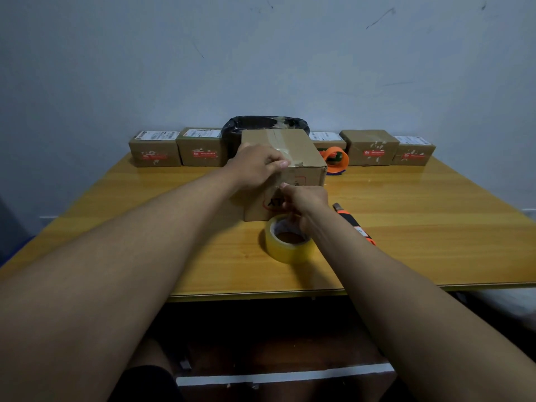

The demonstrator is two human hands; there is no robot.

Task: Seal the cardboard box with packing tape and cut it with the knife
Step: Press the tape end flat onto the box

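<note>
A cardboard box [293, 149] stands in the middle of the wooden table, with clear tape running along its top seam. My left hand [256, 166] rests on the box's near top edge, fingers pressing the tape down. My right hand [304, 200] is at the box's front face, fingers pinched on the tape strip there. A roll of clear packing tape [285, 240] lies flat on the table just in front of the box, partly under my right wrist. An orange and black knife [352, 223] lies on the table to the right of the roll.
Several small sealed boxes, such as one at the left [155, 152] and one at the right [369, 147], line the back of the table [145, 227]. A black-lined bin [265, 123] sits behind the box. An orange tape dispenser [336, 159] stands at the back right.
</note>
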